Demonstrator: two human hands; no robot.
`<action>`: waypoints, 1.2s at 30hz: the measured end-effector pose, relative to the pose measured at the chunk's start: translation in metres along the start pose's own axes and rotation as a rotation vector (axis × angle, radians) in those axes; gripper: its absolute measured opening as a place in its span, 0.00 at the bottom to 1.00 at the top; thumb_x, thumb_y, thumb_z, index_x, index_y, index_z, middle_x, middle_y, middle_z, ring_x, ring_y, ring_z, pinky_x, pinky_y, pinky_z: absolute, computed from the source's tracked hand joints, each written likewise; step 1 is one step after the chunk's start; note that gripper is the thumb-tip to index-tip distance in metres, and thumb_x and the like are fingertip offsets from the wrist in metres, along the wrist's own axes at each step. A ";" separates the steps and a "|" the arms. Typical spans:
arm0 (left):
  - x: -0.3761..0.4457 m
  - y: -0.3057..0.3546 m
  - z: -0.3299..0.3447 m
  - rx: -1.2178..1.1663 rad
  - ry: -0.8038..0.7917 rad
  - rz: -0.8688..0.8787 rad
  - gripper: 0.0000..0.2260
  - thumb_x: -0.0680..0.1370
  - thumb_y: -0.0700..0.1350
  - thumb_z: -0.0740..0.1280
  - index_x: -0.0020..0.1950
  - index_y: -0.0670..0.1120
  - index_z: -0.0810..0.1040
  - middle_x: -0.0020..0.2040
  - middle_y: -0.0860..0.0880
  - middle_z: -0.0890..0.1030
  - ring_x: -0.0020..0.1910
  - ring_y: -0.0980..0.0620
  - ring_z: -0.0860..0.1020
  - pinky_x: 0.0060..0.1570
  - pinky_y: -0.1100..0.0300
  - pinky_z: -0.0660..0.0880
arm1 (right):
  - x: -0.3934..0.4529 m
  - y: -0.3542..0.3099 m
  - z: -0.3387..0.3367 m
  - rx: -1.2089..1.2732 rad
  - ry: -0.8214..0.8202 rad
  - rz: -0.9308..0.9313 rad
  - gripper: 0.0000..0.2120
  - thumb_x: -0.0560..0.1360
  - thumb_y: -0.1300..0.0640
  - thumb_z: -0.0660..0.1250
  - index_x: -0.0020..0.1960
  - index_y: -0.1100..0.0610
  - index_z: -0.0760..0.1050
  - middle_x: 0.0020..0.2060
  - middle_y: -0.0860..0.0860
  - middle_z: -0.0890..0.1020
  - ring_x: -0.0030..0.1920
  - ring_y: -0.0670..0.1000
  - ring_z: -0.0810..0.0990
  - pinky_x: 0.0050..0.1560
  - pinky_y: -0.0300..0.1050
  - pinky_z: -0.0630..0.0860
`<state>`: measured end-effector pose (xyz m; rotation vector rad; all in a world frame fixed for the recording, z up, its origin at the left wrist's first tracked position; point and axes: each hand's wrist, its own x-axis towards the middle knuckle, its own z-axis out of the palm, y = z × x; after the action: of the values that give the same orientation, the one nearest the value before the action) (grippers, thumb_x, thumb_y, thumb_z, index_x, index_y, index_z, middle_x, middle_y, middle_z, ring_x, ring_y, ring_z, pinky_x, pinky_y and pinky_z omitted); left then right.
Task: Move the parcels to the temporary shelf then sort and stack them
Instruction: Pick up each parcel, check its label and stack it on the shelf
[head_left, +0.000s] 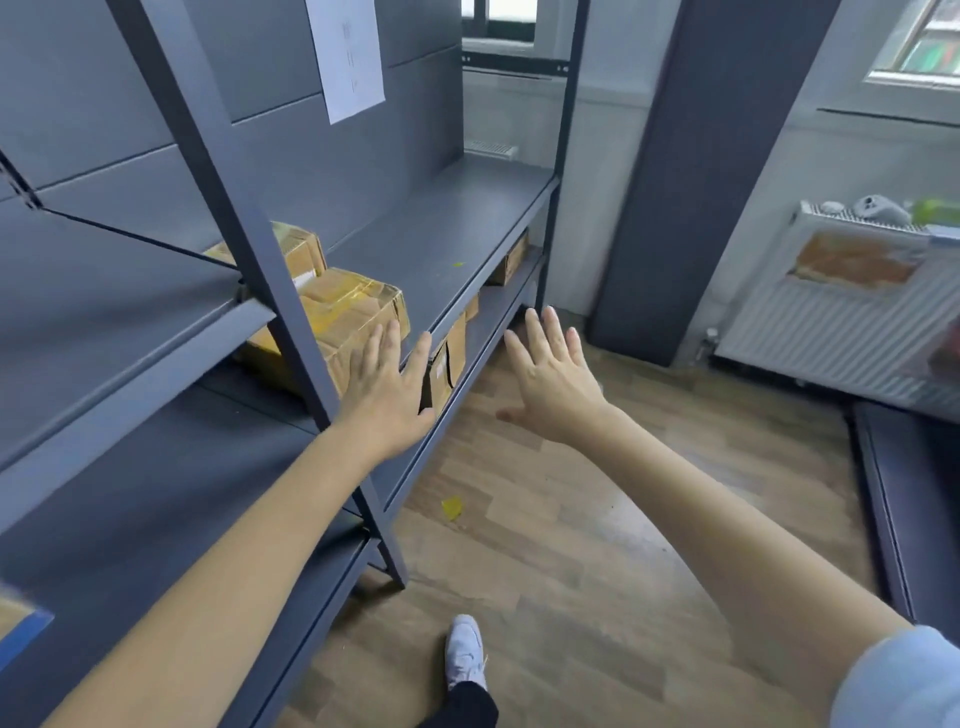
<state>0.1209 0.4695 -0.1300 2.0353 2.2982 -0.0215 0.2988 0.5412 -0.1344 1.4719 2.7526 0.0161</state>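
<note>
A cardboard parcel wrapped in yellow tape (343, 312) lies on the grey shelf board (447, 234), with a second parcel (298, 247) behind it. My left hand (387, 387) reaches to the front parcel's near corner with straight fingers, at the shelf's front edge. My right hand (553, 374) hovers open over the floor, right of the shelf, holding nothing. More cardboard parcels (447, 364) stand on the lower board, another parcel (511, 260) further back.
A grey upright post (249, 223) crosses in front of the parcels. A sheet of paper (345, 57) hangs on the back panel. A dark pillar (691, 182) and a white radiator (841, 322) stand to the right. My shoe (465, 652) is on the wooden floor.
</note>
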 end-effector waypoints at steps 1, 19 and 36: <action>0.012 -0.004 0.000 -0.038 0.001 -0.010 0.35 0.79 0.51 0.60 0.77 0.48 0.40 0.76 0.40 0.36 0.75 0.41 0.36 0.72 0.44 0.42 | 0.015 0.004 -0.003 -0.019 -0.015 -0.006 0.43 0.76 0.40 0.63 0.77 0.57 0.42 0.76 0.60 0.39 0.75 0.61 0.35 0.74 0.60 0.40; 0.172 -0.084 0.026 -0.110 -0.106 -0.385 0.40 0.78 0.55 0.61 0.76 0.46 0.35 0.74 0.36 0.32 0.73 0.36 0.34 0.69 0.35 0.44 | 0.259 -0.006 0.016 0.022 -0.096 -0.324 0.48 0.74 0.40 0.66 0.77 0.57 0.38 0.77 0.58 0.40 0.76 0.59 0.35 0.74 0.55 0.40; 0.201 -0.105 0.070 -0.537 -0.128 -1.402 0.49 0.72 0.65 0.65 0.75 0.50 0.32 0.74 0.42 0.29 0.74 0.38 0.36 0.71 0.38 0.50 | 0.420 -0.006 0.074 0.208 -0.509 -0.826 0.53 0.72 0.42 0.70 0.77 0.60 0.36 0.77 0.56 0.39 0.76 0.57 0.36 0.75 0.49 0.42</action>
<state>-0.0041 0.6523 -0.2168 -0.0064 2.6652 0.3203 0.0620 0.8870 -0.2139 0.1905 2.7151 -0.5721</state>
